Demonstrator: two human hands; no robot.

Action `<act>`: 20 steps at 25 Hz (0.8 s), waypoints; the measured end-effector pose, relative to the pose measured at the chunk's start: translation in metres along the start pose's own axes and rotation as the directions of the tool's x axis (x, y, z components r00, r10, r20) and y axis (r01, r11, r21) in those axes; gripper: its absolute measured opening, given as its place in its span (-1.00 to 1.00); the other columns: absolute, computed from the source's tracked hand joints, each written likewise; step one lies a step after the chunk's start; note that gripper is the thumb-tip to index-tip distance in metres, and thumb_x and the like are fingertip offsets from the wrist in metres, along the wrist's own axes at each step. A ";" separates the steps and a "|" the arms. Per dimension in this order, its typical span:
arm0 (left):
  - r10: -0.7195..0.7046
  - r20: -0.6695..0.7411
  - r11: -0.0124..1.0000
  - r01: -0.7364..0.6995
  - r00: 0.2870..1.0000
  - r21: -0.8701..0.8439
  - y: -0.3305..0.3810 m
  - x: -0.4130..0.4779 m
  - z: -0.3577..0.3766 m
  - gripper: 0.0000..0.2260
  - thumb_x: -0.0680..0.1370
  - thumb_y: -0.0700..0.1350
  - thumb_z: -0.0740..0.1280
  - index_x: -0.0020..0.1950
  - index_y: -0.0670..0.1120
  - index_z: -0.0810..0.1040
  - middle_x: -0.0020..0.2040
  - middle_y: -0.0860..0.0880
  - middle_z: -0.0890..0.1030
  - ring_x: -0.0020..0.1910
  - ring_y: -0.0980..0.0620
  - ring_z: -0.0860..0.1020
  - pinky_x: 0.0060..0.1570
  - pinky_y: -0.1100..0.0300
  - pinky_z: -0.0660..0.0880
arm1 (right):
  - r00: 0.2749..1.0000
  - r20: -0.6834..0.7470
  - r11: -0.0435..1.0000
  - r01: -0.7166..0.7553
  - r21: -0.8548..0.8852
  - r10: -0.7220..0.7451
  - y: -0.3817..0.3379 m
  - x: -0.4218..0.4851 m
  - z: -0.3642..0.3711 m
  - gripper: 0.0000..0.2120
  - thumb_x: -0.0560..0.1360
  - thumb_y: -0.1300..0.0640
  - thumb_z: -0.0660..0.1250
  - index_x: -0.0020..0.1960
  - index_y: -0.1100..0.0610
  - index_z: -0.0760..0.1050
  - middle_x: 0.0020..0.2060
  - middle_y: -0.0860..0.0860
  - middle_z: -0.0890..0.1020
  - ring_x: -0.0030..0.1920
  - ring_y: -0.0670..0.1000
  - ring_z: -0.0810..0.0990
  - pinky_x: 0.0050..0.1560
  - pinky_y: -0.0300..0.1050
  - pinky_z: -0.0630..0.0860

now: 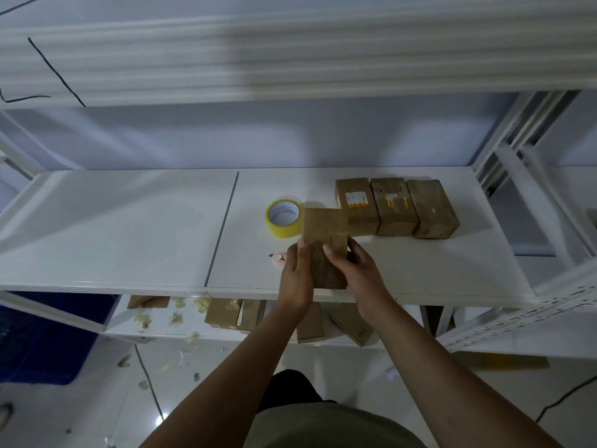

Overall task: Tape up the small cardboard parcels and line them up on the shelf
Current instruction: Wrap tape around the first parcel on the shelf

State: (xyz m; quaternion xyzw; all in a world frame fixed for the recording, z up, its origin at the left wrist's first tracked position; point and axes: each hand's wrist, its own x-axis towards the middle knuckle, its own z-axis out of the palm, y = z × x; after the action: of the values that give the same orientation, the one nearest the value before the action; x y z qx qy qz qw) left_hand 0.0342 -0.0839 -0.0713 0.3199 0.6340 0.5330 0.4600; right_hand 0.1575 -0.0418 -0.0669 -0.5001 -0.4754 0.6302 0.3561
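You hold the parcel (326, 234) near the front edge of the shelf (129, 227). The fingers of your left hand (297, 276) curl round its left side, and your right hand (358, 270) grips its right side, thumb on top. Its long axis runs away from you, like the row of three parcels (394, 205) behind and to the right, nearer your right hand. It seems lifted off the shelf, though I can't be sure.

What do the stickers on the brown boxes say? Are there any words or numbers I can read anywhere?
No text here can be read.
Sticker on the left parcel: white and yellow, torn, print too blurred to read.
Sticker on the middle parcel: torn, too blurred to read.
Core of the tape roll: faint marks, too small to read.
Top of the held parcel: no writing shows.
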 end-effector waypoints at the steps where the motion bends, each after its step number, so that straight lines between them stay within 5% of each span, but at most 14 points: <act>1: 0.034 -0.020 0.993 -0.031 0.999 0.117 0.001 0.009 -0.004 -0.49 0.72 0.26 0.05 0.39 -0.05 0.56 0.25 -0.08 0.64 0.30 -0.07 0.59 0.31 -0.01 0.53 | 1.000 -0.024 1.000 -0.009 -0.012 0.009 0.004 0.003 -0.001 -0.59 0.54 -0.10 0.50 0.37 -0.13 0.58 0.09 -0.12 0.76 0.11 -0.09 0.73 0.08 -0.16 0.64; 5: 0.252 -0.272 0.862 -0.088 0.929 0.499 0.000 0.048 -0.042 -0.79 0.67 -0.07 0.35 0.27 -0.07 0.62 0.12 -0.06 0.60 0.01 -0.03 0.62 0.07 0.02 0.56 | 0.994 -0.108 0.982 -0.050 -0.182 0.031 0.017 0.020 -0.002 -0.54 0.54 -0.16 0.49 0.40 -0.13 0.55 0.17 -0.10 0.71 0.18 -0.08 0.67 0.28 0.02 0.59; 7: 0.231 -0.293 0.813 -0.020 0.928 0.581 0.002 0.073 -0.066 -0.69 0.58 -0.17 0.42 0.33 -0.03 0.59 0.20 -0.10 0.56 0.05 -0.07 0.63 0.10 -0.01 0.58 | 0.993 -0.111 0.960 -0.074 -0.269 0.046 0.021 0.028 0.001 -0.56 0.53 -0.22 0.47 0.36 -0.13 0.55 0.17 -0.15 0.70 0.22 -0.08 0.65 0.28 0.01 0.56; 12: 0.072 -0.032 0.586 -0.016 0.997 0.810 0.017 0.127 -0.090 -0.20 0.44 0.03 0.60 0.62 0.21 0.32 0.49 -0.20 0.33 0.48 -0.26 0.37 0.44 -0.11 0.41 | 0.984 -0.180 0.902 -0.075 -0.425 -0.003 0.026 0.042 0.011 -0.73 0.52 -0.36 0.38 0.10 -0.23 0.55 -0.11 -0.33 0.61 0.03 -0.12 0.59 0.01 -0.25 0.49; 14: 0.007 0.035 0.555 -0.033 0.999 0.831 0.017 0.142 -0.090 -0.13 0.40 0.12 0.62 0.63 0.26 0.27 0.57 -0.20 0.23 0.53 -0.31 0.31 0.49 -0.18 0.34 | 0.980 -0.196 0.875 -0.064 -0.480 -0.036 0.029 0.045 0.013 -0.63 0.54 -0.34 0.37 0.20 -0.13 0.59 0.02 -0.18 0.66 0.13 -0.02 0.62 0.15 -0.10 0.57; 17: -0.008 0.094 0.520 -0.076 0.996 0.851 0.011 0.159 -0.095 -0.23 0.37 0.13 0.65 0.53 0.28 0.43 0.63 -0.15 0.16 0.55 -0.29 0.29 0.51 -0.18 0.31 | 0.974 -0.227 0.845 -0.107 -0.524 -0.017 0.028 0.042 0.011 -0.36 0.54 -0.31 0.39 0.47 0.06 0.49 0.29 0.09 0.58 0.34 0.12 0.53 0.39 0.15 0.49; 20: 0.021 0.108 0.537 -0.102 0.994 0.837 0.005 0.165 -0.096 -0.56 0.41 0.10 0.63 0.28 0.21 0.69 0.59 -0.09 0.29 0.50 -0.25 0.38 0.47 -0.16 0.37 | 0.964 -0.242 0.842 -0.038 -0.538 -0.111 0.021 0.034 0.008 -0.42 0.55 -0.21 0.44 0.46 0.03 0.48 0.30 0.06 0.56 0.34 0.11 0.51 0.37 0.13 0.49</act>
State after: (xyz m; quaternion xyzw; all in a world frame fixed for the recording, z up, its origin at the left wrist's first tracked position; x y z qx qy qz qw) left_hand -0.1160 0.0284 -0.1059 0.5456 0.7802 0.1652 0.2574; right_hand 0.1421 -0.0183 -0.0967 -0.6497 -0.5908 0.3925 0.2735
